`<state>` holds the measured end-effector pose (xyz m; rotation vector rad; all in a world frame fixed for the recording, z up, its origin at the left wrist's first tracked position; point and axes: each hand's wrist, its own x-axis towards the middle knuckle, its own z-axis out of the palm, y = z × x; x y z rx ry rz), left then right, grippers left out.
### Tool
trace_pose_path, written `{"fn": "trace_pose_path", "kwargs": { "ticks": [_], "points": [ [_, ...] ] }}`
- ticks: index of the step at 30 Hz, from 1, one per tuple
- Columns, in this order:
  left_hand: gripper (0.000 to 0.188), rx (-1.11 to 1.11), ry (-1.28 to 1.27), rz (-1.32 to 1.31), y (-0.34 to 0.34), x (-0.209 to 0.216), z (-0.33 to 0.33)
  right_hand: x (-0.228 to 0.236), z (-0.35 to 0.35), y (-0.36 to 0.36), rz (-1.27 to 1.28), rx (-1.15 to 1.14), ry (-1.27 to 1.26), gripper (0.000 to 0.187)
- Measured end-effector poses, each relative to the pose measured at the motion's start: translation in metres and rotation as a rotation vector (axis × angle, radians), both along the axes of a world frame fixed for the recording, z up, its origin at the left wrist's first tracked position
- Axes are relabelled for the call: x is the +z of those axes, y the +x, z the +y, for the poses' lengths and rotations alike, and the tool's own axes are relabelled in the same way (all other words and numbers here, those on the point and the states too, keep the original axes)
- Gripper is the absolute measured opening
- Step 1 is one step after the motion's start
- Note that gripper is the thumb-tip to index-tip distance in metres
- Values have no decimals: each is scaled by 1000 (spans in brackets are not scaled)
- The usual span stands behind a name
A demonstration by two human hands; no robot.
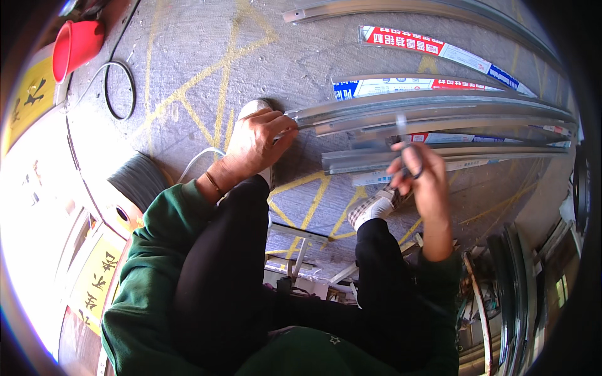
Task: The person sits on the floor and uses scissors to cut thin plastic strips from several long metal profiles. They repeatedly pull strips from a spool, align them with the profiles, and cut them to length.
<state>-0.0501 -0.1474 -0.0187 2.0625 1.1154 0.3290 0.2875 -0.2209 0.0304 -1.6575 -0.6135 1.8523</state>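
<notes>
My left hand (256,143) is closed at the near left end of a bundle of long grey metal profiles (376,111), with thumb and fingertips pinched on the tip of one strip. Beneath that hand a pale shoe (254,108) shows in part. My right hand (424,178) is raised over the profiles, fingers wrapped round a dark-handled tool (412,161). A shiny tip points away from me above the grip. Motion smears the tool, so its exact kind is unclear. A second stack of profiles (370,161) lies beyond the right hand's fingers.
Printed red, white and blue strips (426,45) lie among the profiles. A cable reel (139,180), a loop of black cable (119,91) and a red bucket (76,49) stand at left. My checked shoe (371,210) rests beside the lower stack; long dark pieces (515,294) lean at right.
</notes>
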Motion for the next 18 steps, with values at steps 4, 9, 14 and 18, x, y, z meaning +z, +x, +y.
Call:
{"fn": "trace_pose_path", "kwargs": {
  "ticks": [4,9,14,18],
  "points": [
    [12,-13,40,21,4,0,0,5,1,-41,224,127,-46,25],
    [20,-42,61,59,12,6,4,4,11,-55,187,184,-93,25],
    [37,-48,151,43,31,6,9,0,17,-58,170,198,-78,26],
    [39,-123,185,52,46,1,13,0,17,-60,116,205,-76,26]
  ]
}}
